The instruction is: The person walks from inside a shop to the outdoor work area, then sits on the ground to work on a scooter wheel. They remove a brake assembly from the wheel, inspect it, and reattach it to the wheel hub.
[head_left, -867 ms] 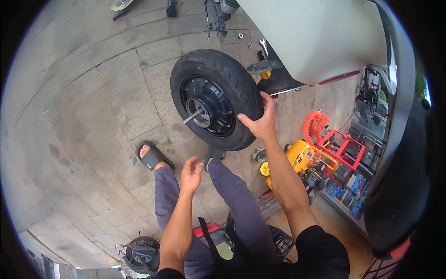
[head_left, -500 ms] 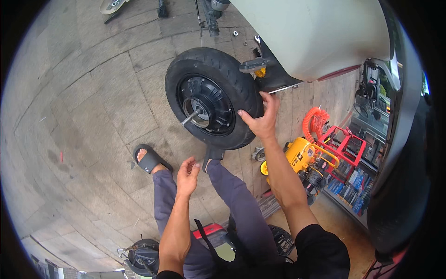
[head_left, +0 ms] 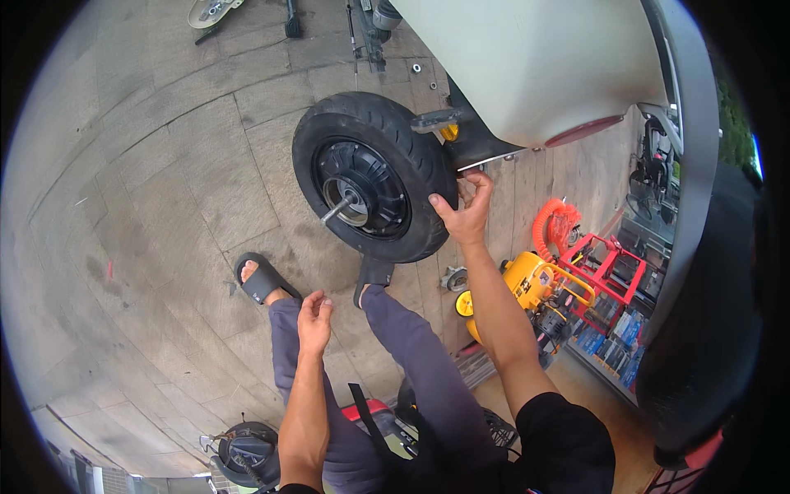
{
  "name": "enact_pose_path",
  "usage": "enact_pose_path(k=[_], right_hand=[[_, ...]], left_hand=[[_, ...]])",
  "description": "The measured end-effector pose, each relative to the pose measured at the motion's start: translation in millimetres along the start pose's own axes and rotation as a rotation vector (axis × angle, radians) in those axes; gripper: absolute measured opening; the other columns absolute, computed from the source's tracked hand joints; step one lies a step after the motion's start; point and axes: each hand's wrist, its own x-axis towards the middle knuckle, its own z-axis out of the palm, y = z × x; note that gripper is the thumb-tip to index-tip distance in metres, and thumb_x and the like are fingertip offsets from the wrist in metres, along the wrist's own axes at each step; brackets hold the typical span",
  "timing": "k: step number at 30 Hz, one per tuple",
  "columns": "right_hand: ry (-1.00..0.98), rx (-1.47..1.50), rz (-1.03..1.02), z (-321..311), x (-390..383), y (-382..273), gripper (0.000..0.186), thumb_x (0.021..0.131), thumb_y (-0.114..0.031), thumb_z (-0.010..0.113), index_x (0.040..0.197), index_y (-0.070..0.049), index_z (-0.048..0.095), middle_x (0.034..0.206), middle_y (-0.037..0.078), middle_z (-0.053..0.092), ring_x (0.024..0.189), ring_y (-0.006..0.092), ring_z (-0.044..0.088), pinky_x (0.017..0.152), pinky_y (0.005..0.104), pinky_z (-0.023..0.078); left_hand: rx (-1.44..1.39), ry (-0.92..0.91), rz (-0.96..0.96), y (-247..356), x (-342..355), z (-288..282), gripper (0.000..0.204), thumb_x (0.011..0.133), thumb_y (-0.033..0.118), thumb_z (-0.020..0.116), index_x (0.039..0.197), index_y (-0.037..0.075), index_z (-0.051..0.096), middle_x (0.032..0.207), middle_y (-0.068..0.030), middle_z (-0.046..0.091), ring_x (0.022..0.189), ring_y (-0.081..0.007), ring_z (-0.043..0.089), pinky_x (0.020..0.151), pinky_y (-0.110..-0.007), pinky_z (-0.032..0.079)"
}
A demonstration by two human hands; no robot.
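A black hub-motor wheel (head_left: 372, 178) stands tilted on the paving, its metal axle (head_left: 337, 208) pointing toward the lower left. My right hand (head_left: 467, 217) grips the right side of the tire, thumb on the near sidewall and fingers curled by the tread. Part of those fingers is hard to see. Above my left knee hovers my left hand (head_left: 314, 323), empty, with loosely bent fingers and the thumb apart. Just past the tire is the pale body panel (head_left: 543, 66) of a vehicle, with a grey and yellow part (head_left: 440, 123) beneath it, close to the tread.
On the right stand a yellow air compressor (head_left: 527, 278), a coiled orange hose (head_left: 553, 224) and a red metal frame (head_left: 605, 272). A metal nut (head_left: 416, 68) lies beyond the wheel. My sandalled foot (head_left: 262, 280) is left of it. Another black wheel (head_left: 249, 449) lies at the lower left.
My left hand has drawn back a little toward the left, away from the wheel. My right hand keeps its hold on the tire. The whole view has shifted slightly.
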Motion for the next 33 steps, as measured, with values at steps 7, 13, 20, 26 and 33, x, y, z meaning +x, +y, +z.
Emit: enact_pose_path(k=[7, 13, 20, 26, 33], right_hand=[[-0.009, -0.097, 0.29, -87, -59, -11, 0.079, 0.075, -0.032, 0.085, 0.133, -0.004, 0.039, 0.127, 0.015, 0.044, 0.115, 0.0276, 0.05, 0.092, 0.0424, 0.05], [-0.347, -0.332, 0.576, -291, -174, -53, 0.059, 0.083, -0.037, 0.077, 0.124, 0.0, 0.058, 0.125, 0.021, 0.057, 0.106, 0.0308, 0.061, 0.092, 0.0386, 0.05], [-0.056, -0.368, 0.785, -447, -216, -51, 0.046, 0.086, -0.033, 0.075, 0.111, 0.004, 0.065, 0.103, 0.016, 0.068, 0.096, 0.0227, 0.066, 0.085, 0.0341, 0.052], [0.096, -0.219, 0.753, -462, -185, -15, 0.048, 0.083, -0.038, 0.075, 0.111, 0.0, 0.067, 0.101, 0.014, 0.071, 0.092, 0.0231, 0.069, 0.081, 0.0351, 0.054], [0.134, -0.031, 0.864, -504, -68, 85, 0.048, 0.078, -0.043, 0.076, 0.108, -0.006, 0.07, 0.11, 0.016, 0.071, 0.105, 0.0293, 0.068, 0.092, 0.0377, 0.052]], left_hand=[[0.021, 0.145, 0.039, 24, -78, 5, 0.041, 0.095, 0.021, 0.064, 0.126, -0.004, 0.057, 0.115, -0.0141, 0.066, 0.103, -0.0196, 0.064, 0.092, -0.032, 0.05], [-0.018, 0.099, 0.292, 71, -162, 96, 0.044, 0.092, 0.025, 0.067, 0.124, -0.005, 0.059, 0.107, -0.0131, 0.069, 0.096, -0.0178, 0.065, 0.085, -0.031, 0.051], [0.194, -0.223, 0.294, 106, -217, 149, 0.04, 0.092, 0.027, 0.067, 0.12, -0.001, 0.062, 0.096, -0.0068, 0.068, 0.079, -0.0137, 0.063, 0.066, -0.028, 0.051], [0.294, -0.034, 0.165, 135, -238, 57, 0.036, 0.092, 0.027, 0.061, 0.12, 0.005, 0.057, 0.098, -0.0076, 0.062, 0.072, -0.0178, 0.059, 0.054, -0.027, 0.045], [0.309, 0.254, 0.082, 136, -283, 64, 0.035, 0.092, 0.028, 0.061, 0.118, 0.008, 0.05, 0.1, -0.0112, 0.057, 0.067, -0.0215, 0.056, 0.051, -0.031, 0.043]])
